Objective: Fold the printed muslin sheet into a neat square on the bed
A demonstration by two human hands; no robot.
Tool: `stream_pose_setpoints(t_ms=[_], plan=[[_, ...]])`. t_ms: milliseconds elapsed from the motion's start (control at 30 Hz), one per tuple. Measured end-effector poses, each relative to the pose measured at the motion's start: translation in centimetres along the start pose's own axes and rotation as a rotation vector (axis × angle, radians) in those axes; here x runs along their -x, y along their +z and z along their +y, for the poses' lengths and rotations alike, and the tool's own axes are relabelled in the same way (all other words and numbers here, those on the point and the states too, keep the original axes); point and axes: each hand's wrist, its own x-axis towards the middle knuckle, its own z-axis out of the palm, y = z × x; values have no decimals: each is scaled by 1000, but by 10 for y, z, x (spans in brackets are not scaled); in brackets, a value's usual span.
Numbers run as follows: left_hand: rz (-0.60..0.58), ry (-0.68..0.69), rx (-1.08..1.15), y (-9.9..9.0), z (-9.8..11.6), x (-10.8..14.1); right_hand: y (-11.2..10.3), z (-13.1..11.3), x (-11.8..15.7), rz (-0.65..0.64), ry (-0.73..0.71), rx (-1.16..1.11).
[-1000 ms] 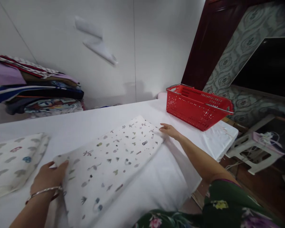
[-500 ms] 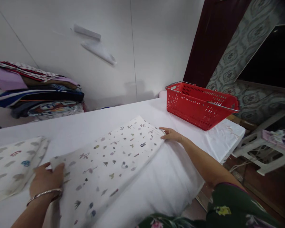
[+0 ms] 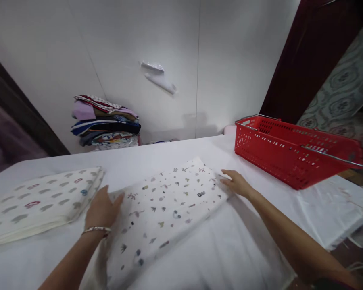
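Observation:
A folded white cloth (image 3: 169, 205) with small plant-like prints lies slanted across the table in front of me. My left hand (image 3: 104, 207), with a bracelet at the wrist, is at its left edge, thumb spread from the fingers. At the right end of the cloth is my right hand (image 3: 237, 183), its fingers stretched out and slightly apart; whether the fingertips touch the fabric I cannot tell. Left of my left hand rests another folded cloth (image 3: 48, 197), cream with grey cloud-like shapes and a few red and blue motifs.
The table has a white cover (image 3: 169, 151). A red plastic basket (image 3: 269, 161) with metal handles stands at the right rear. Behind the table is a stack of folded fabrics (image 3: 109, 125) against a pale wall (image 3: 169, 32). A dark door frame (image 3: 308, 52) rises at right.
My view has swung left, so the things appear further right. My right hand's fingers have loosened from the cloth's right corner. The cloth lies nearly as before.

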Motion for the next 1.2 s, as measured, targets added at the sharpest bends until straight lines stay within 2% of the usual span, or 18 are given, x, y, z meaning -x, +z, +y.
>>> stream_pose_setpoints(t_ms=[67, 133, 200, 267, 367, 500, 567, 667, 733, 833, 967, 1033, 1100, 1200], plan=[[6, 145, -65, 8, 13, 7, 12, -34, -14, 11, -191, 35], [-72, 212, -144, 20, 23, 14, 30, -68, -29, -79, -330, 44], [-178, 219, -199, 31, 26, 20, 50, -96, -45, -208, -374, 53], [-244, 221, -221, 38, 25, 23, 67, -112, -63, -310, -366, 70], [-251, 224, -232, 43, 20, 25, 82, -111, -91, -337, -326, 130], [-257, 269, -227, 43, 20, 26, 89, -88, -120, -335, -132, 286], [-266, 288, -221, 42, 23, 27, 92, -79, -129, -342, -94, 322], [-304, 270, -215, 39, 24, 25, 95, -74, -132, -354, -110, 310], [-326, 253, -211, 37, 22, 21, 95, -70, -132, -320, -106, 310], [-294, 218, -219, 36, 15, 15, 93, -58, -131, -260, -18, 325], [-275, 187, -212, 41, 4, 11, 90, -44, -133, -293, 75, 318], [-285, 184, -199, 40, 4, 11, 90, -49, -133, -278, 76, 338], [-294, 156, -186, 35, 9, 10, 92, -65, -130, -232, 32, 354], [-231, 192, -182, 27, 27, 6, 101, -101, -124, -213, -181, 317]])
